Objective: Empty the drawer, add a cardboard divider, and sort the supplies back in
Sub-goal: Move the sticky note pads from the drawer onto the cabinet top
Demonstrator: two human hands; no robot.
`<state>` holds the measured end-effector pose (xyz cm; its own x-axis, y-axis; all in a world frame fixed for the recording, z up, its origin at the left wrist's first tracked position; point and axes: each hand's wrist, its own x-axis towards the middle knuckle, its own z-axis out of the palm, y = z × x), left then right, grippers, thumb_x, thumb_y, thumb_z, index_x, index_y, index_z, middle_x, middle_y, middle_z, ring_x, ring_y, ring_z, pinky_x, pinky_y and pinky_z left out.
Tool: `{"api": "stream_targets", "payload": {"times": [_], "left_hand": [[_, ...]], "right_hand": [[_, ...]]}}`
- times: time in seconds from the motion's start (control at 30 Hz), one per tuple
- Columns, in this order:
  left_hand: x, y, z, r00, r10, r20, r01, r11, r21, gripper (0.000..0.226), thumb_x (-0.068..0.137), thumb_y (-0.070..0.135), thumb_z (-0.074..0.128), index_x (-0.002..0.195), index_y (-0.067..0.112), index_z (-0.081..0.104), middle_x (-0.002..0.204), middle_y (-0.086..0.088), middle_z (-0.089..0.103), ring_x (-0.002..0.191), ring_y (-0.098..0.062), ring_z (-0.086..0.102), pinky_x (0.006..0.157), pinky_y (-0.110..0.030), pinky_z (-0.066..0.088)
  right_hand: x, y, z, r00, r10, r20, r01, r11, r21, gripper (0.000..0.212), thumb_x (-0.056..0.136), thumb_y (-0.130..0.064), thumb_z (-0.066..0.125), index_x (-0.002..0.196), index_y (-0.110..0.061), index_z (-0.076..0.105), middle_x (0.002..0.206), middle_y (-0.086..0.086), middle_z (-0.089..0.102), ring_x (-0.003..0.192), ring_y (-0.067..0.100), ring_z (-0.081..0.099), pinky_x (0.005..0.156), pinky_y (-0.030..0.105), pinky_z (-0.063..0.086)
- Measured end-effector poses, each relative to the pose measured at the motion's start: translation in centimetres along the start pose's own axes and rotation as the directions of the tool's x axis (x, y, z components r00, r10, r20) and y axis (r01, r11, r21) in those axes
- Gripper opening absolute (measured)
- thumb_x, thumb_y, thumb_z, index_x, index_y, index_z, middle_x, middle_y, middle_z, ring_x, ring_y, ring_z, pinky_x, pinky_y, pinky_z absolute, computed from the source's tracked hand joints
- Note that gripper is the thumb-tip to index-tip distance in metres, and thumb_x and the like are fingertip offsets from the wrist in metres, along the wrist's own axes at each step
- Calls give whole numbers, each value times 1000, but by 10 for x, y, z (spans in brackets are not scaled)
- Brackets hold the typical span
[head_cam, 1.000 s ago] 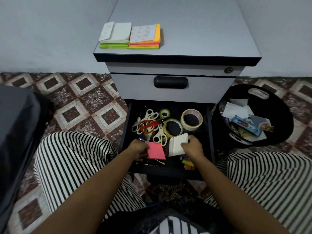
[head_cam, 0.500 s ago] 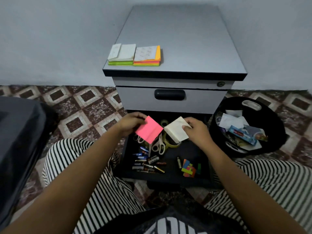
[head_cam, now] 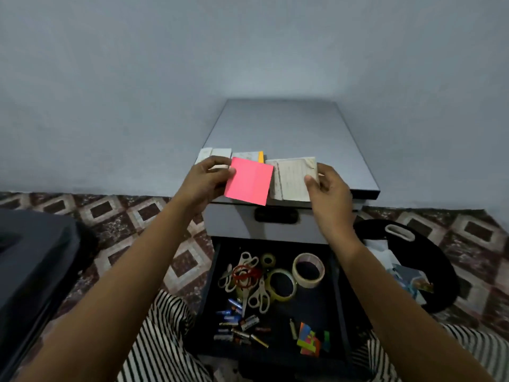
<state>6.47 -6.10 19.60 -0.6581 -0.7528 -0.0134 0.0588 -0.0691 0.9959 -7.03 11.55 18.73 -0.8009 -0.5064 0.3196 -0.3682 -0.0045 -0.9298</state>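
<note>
Two hands are raised over the front edge of the cabinet top [head_cam: 289, 128]: the left hand [head_cam: 205, 179] pinches a pink pad of sticky notes [head_cam: 249, 181], the right hand [head_cam: 327, 186] pinches a white pad [head_cam: 290, 179] just beside it. More note pads [head_cam: 220, 154] lie on the top behind them. Below, the open drawer [head_cam: 278, 304] holds scissors [head_cam: 245, 277], tape rolls [head_cam: 308, 270], batteries [head_cam: 237, 323] and coloured tabs [head_cam: 311, 339].

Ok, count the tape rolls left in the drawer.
3. A small roll at the back of the drawer, a wide beige roll to its right, a large yellowish roll in front, touching the scissors. Others may hide beneath.
</note>
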Motion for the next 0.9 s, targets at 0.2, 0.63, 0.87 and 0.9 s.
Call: {"api": "stream_targets", "payload": {"times": [0.2,0.63,0.87,0.9], "left_hand": [[37,38,-16,982,19,-187,-26,999,-36,14,89,-4,55,85,9,60,82,-10,61,68,-20,59,51,-20,54],[98,36,-48,907,-169,-387,199,979,39,5,87,-7,58,84,-3,60,100,-19,57,70,-21,57,43,-25,52],[102,33,-52,908,-276,-315,194,944,-267,17,92,-8,48,76,-2,51,80,-15,57,68,-21,55,46,-26,54],[100,33,-51,907,-283,-313,205,944,-260,18,92,-8,48,76,-1,51,75,-14,58,67,-21,54,40,-24,52]], "right_hand": [[57,-20,31,986,152,-64,-146,985,88,27,91,-10,57,118,-8,58,106,6,63,90,17,61,69,26,51],[106,-10,79,862,501,79,-491,787,374,32,90,-1,57,122,-2,54,118,18,60,101,33,63,66,40,55],[106,-17,90,853,489,179,-520,819,240,29,90,0,57,119,0,55,119,20,60,102,35,62,76,46,56],[107,-18,92,853,485,194,-520,823,227,29,90,1,57,119,2,54,118,21,60,101,36,62,77,47,56]]}}
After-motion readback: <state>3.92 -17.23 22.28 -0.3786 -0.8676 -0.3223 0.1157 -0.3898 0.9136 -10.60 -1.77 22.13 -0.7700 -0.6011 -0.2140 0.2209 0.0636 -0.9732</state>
